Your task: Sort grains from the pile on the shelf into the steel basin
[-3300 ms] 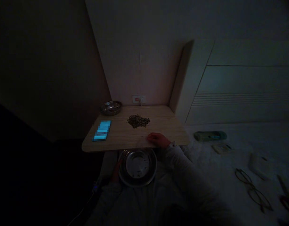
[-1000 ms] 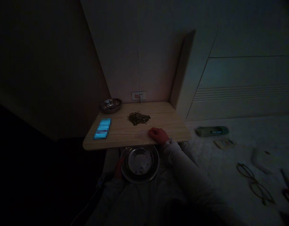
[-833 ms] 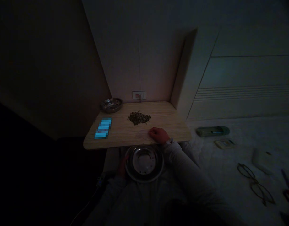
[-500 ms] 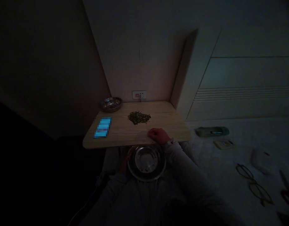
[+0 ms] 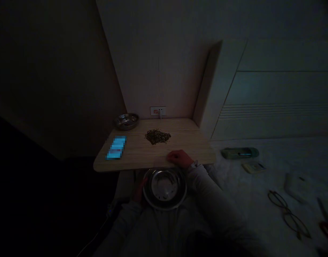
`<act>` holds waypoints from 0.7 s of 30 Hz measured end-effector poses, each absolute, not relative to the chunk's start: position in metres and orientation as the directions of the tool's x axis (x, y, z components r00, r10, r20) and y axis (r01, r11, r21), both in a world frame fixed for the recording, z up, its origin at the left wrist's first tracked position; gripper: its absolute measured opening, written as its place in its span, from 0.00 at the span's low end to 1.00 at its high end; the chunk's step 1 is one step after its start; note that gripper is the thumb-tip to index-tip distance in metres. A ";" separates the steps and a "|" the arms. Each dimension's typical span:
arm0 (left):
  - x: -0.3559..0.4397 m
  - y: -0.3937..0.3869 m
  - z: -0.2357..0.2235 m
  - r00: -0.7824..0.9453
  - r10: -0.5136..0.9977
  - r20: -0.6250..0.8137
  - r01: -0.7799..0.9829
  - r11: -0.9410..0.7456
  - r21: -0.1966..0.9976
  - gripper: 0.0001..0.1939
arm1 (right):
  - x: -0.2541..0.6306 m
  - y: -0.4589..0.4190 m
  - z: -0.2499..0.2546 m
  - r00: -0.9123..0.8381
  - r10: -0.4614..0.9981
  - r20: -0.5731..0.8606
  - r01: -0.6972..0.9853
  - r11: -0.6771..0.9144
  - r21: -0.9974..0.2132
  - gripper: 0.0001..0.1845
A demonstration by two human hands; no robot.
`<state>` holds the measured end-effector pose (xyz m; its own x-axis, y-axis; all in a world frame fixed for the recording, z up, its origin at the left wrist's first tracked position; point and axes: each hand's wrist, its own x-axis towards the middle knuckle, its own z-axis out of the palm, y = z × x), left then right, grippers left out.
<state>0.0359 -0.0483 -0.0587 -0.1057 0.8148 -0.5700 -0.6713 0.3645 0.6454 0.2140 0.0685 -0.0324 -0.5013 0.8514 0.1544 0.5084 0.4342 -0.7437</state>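
Observation:
A shiny steel bowl (image 5: 164, 205) sits just below the table's front edge, over my lap, with a few small dark bits inside. My left hand (image 5: 139, 187) grips its left rim, fingers partly hidden in the dark. Over the front edge of the wooden table (image 5: 137, 160), my right hand (image 5: 180, 158) rests with curled fingers; whatever they hold, if anything, does not show. Beyond it on the tabletop lies a spread-out pile of small dark grains or seeds (image 5: 156, 136).
A second steel bowl (image 5: 126, 122) stands at the table's back left, behind a lit phone (image 5: 116, 147). A wall socket (image 5: 158, 111) holds a plug. On the bed to the right lie a green bottle-like case (image 5: 240, 153), a small box (image 5: 254, 167), glasses (image 5: 288, 213) and red-handled scissors (image 5: 326, 228).
The whole view has shifted slightly, so the scene sits a little lower. Both hands keep nearly the same places, and the grain pile looks unchanged.

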 end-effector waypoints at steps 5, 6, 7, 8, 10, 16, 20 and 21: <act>0.034 -0.046 -0.058 -0.134 0.822 -0.553 -0.674 0.334 0.659 0.07 | 0.215 0.069 -0.030 -0.448 0.889 0.099 0.431 0.311 -0.847 0.15; 0.034 -0.046 -0.057 -0.127 0.831 -0.542 -0.675 0.328 0.661 0.07 | 0.215 0.069 -0.031 -0.417 0.904 0.100 0.402 0.282 -0.871 0.14; 0.034 -0.046 -0.056 -0.128 0.833 -0.538 -0.676 0.323 0.662 0.06 | 0.215 0.070 -0.031 -0.381 0.919 0.104 0.366 0.253 -0.895 0.14; 0.034 -0.046 -0.055 -0.132 0.831 -0.540 -0.675 0.323 0.663 0.06 | 0.215 0.070 -0.031 -0.347 0.932 0.106 0.329 0.227 -0.917 0.13; 0.034 -0.047 -0.052 -0.150 0.828 -0.540 -0.670 0.316 0.672 0.07 | 0.216 0.071 -0.031 -0.295 0.950 0.105 0.258 0.185 -0.948 0.12; 0.029 -0.047 -0.060 -0.116 0.848 -0.517 -0.635 0.337 0.695 0.06 | 0.217 0.071 -0.024 -0.150 0.982 0.111 0.078 0.124 -0.989 0.11; 0.021 -0.045 -0.074 -0.141 0.863 -0.486 -0.585 0.323 0.744 0.05 | 0.218 0.072 -0.023 -0.102 0.989 0.103 -0.002 0.103 -0.995 0.11; 0.020 -0.045 -0.077 -0.172 0.871 -0.461 -0.558 0.300 0.774 0.04 | 0.218 0.073 -0.024 -0.097 0.990 0.101 -0.011 0.100 -0.995 0.11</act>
